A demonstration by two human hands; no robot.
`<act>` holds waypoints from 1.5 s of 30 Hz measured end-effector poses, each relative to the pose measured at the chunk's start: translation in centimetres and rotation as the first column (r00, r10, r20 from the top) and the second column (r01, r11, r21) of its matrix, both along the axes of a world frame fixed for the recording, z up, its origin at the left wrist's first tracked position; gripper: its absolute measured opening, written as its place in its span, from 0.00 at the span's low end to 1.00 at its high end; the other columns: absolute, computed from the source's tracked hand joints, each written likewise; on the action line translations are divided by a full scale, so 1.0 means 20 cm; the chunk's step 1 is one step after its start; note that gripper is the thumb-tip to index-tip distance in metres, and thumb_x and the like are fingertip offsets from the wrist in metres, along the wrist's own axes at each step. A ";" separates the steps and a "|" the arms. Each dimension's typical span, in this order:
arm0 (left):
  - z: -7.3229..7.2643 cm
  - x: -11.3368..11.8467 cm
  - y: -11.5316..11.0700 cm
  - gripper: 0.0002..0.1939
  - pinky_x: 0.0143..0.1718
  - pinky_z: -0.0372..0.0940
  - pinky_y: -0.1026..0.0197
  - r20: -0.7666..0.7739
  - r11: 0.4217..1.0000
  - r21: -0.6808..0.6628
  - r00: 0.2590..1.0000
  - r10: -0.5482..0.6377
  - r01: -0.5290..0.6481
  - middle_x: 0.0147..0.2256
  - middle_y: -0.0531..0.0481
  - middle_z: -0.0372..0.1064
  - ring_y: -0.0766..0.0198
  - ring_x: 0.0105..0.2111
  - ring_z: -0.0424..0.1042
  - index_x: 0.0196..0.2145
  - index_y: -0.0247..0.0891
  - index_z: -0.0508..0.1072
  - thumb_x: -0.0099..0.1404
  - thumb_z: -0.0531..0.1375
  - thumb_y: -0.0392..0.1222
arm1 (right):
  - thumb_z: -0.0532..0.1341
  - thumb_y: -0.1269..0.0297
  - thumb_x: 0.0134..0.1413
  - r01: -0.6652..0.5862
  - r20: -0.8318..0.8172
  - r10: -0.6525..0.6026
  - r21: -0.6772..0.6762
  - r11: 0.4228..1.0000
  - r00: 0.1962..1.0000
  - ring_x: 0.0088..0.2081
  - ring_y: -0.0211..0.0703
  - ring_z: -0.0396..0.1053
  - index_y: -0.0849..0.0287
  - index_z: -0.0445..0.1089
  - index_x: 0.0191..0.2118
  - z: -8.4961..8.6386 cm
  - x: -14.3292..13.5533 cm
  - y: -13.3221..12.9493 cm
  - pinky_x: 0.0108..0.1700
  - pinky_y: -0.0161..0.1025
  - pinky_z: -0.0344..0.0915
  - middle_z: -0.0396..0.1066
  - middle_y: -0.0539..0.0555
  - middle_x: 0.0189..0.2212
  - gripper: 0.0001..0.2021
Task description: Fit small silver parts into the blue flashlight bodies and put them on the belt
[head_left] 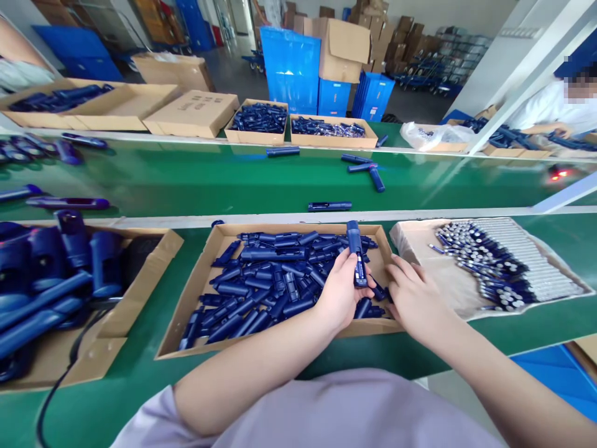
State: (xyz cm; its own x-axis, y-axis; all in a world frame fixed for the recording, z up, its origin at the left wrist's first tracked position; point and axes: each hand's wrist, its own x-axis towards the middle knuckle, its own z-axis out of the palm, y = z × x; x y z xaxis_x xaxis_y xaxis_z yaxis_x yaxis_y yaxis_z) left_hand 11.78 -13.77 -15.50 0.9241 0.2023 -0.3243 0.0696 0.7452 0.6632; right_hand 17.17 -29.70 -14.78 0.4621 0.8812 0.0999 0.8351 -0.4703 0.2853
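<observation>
One green worktop | blue bins behind | left grip pinching blue tube | right grip spread

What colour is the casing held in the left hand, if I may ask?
Dark blue, best seen in the head view.

The blue casings look like smooth, mildly glossy plastic, and they fill a tray of matt brown cardboard. Small cylinders in the right-hand box have a shiny, silvery, metal-like finish, over a creased, papery liner. The counter is smooth green; the sleeve is soft, matt lilac cloth.
</observation>
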 end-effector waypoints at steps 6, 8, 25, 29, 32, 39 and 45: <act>0.00 -0.01 0.00 0.12 0.18 0.60 0.69 0.012 1.000 0.004 1.000 -0.028 0.028 0.29 0.53 0.64 0.69 0.22 0.66 0.42 0.40 0.63 0.64 0.56 0.47 | 0.56 0.75 0.53 0.135 -0.049 -0.129 0.166 0.977 0.990 0.56 0.57 0.63 0.63 0.71 0.32 -0.06 -0.01 0.06 0.54 0.55 0.58 0.72 0.62 0.41 0.06; -0.01 -0.01 0.00 0.13 0.18 0.60 0.69 0.022 0.999 0.007 0.999 -0.045 0.045 0.29 0.53 0.64 0.69 0.22 0.66 0.43 0.40 0.64 0.63 0.57 0.48 | 0.55 0.71 0.57 0.213 -0.140 -0.178 0.295 0.932 0.974 0.50 0.54 0.68 0.61 0.70 0.33 -0.04 -0.01 0.04 0.51 0.53 0.61 0.73 0.59 0.39 0.06; -0.01 -0.01 -0.02 0.17 0.22 0.60 0.67 0.110 0.971 -0.049 0.967 -0.228 0.235 0.30 0.50 0.66 0.67 0.24 0.67 0.51 0.39 0.64 0.65 0.55 0.45 | 0.59 0.54 0.58 0.538 -0.869 0.097 0.384 0.750 0.485 0.33 0.42 0.73 0.56 0.68 0.47 0.19 0.07 0.09 0.37 0.40 0.71 0.74 0.51 0.32 0.15; 0.00 -0.01 -0.02 0.15 0.22 0.60 0.67 0.120 0.970 -0.053 0.965 -0.232 0.239 0.29 0.51 0.64 0.67 0.24 0.66 0.50 0.39 0.64 0.67 0.53 0.44 | 0.57 0.57 0.58 0.575 -0.886 0.101 0.377 0.726 0.453 0.28 0.39 0.72 0.56 0.68 0.45 0.19 0.04 0.14 0.34 0.37 0.70 0.72 0.48 0.26 0.13; 0.01 -0.01 -0.02 0.14 0.22 0.59 0.68 0.112 0.969 -0.058 0.966 -0.234 0.242 0.31 0.50 0.65 0.68 0.25 0.66 0.50 0.39 0.63 0.67 0.53 0.43 | 0.57 0.57 0.57 0.572 -0.886 0.078 0.360 0.737 0.457 0.29 0.39 0.72 0.55 0.69 0.44 0.21 0.03 0.13 0.34 0.36 0.70 0.73 0.49 0.29 0.12; -0.02 -0.01 -0.02 0.15 0.22 0.59 0.68 0.147 0.966 -0.076 0.961 -0.233 0.246 0.33 0.50 0.65 0.68 0.25 0.67 0.49 0.40 0.64 0.66 0.55 0.46 | 0.56 0.58 0.60 0.396 -0.658 0.060 0.520 0.757 0.750 0.35 0.40 0.70 0.54 0.71 0.49 0.14 0.02 0.12 0.40 0.41 0.70 0.69 0.55 0.41 0.15; -0.01 -0.02 -0.01 0.21 0.18 0.56 0.70 0.118 0.965 0.042 0.958 -0.262 0.259 0.28 0.54 0.62 0.71 0.21 0.63 0.42 0.40 0.64 0.65 0.55 0.60 | 0.62 0.57 0.56 0.269 -0.397 -0.011 0.602 0.752 0.918 0.39 0.44 0.63 0.56 0.57 0.64 0.06 -0.02 0.12 0.44 0.45 0.69 0.60 0.58 0.44 0.31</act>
State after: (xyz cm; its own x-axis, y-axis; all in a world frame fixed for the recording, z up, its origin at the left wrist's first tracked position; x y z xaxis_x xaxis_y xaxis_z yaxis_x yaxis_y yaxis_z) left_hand 11.41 -13.96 -15.74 0.9781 -0.0435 -0.2038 0.1762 0.6944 0.6977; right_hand 16.79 -27.30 -13.55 0.6903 0.5920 0.4160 0.7233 -0.5509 -0.4163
